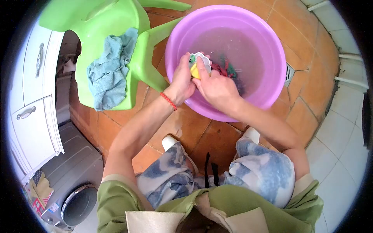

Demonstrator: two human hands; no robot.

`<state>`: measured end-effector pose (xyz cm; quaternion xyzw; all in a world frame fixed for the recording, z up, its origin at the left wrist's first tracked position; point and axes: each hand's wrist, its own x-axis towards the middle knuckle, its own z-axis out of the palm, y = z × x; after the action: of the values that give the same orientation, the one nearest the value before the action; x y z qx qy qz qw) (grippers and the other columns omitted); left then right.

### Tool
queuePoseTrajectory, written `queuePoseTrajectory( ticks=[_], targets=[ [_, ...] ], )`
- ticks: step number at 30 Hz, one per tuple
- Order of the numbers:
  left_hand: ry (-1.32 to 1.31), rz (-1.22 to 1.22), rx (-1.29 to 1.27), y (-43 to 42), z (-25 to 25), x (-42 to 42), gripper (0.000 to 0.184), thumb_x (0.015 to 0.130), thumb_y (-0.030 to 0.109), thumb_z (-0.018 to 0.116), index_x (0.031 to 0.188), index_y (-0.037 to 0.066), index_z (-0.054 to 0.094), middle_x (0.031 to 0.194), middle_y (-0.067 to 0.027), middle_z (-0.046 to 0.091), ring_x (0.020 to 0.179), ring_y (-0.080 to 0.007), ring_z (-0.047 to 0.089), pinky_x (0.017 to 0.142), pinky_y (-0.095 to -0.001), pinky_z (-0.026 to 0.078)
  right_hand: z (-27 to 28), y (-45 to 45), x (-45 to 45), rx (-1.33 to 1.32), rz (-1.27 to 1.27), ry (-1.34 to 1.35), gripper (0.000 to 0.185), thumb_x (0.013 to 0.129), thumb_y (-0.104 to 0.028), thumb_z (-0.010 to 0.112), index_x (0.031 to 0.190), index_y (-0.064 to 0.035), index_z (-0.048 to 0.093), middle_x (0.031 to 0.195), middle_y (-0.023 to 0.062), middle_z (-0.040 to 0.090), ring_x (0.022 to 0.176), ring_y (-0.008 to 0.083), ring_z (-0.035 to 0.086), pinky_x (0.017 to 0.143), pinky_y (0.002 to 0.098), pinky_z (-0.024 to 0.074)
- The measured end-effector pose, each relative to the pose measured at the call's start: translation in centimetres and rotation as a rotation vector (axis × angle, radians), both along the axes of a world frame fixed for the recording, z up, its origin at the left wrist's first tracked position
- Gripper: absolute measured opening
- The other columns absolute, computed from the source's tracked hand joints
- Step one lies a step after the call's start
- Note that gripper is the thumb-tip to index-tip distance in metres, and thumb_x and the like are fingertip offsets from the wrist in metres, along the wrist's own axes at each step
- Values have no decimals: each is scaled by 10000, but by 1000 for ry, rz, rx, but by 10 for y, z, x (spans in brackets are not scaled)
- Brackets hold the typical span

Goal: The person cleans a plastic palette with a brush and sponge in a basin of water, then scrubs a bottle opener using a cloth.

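Above the near left part of a purple basin (176, 87), my left hand (182, 79) is closed around a small flower-shaped thing (195, 71) with a white scalloped rim and a yellow part; its exact kind is unclear. A bit of green shows beside the rim. My right hand (219, 91) is on the same thing, its index finger stretched across the white part and its thumb by the yellow part; the other fingers are mostly hidden. Cloudy water (241, 46) fills the basin. Dark red and green cloth (230, 72) lies in it just past my right hand.
A green plastic chair (87, 73) stands left of the basin, with a crumpled blue-green towel (110, 70) on its seat. Right of the basin is a floor drain (288, 73). White cabinets (37, 116) and a grey front-loading washing machine (74, 167) line the left side.
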<state>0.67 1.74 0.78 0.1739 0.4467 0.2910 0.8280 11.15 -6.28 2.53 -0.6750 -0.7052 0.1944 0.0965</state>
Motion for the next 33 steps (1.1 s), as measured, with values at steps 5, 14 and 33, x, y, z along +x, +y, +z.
queuePoseTrajectory(
  ticks=[5,14,33],
  targets=[
    [-5,-66,41,1,-7,-2,448,982,346,290,1179,7,508,1167,-166,598,1036,-265,610,881,-416,518,-9,52,63,-254,-331,7,640,954,-427,389,1439,-40,236,1015,272,618,928,391,636,812,502,502],
    [-70,-126,14,10,-2,-5,525,899,383,296,1178,0,523,1121,-184,619,1026,-293,615,829,-420,526,-89,50,109,-261,-329,143,531,920,-391,447,1360,-101,376,1038,280,621,976,418,611,860,503,469],
    [-68,-62,33,5,-3,-1,512,972,396,282,1247,16,485,1122,-135,624,1045,-262,617,754,-441,571,-30,38,65,-138,-479,487,645,894,-430,510,1370,-24,358,1017,246,626,885,362,647,797,418,507]
  ],
)
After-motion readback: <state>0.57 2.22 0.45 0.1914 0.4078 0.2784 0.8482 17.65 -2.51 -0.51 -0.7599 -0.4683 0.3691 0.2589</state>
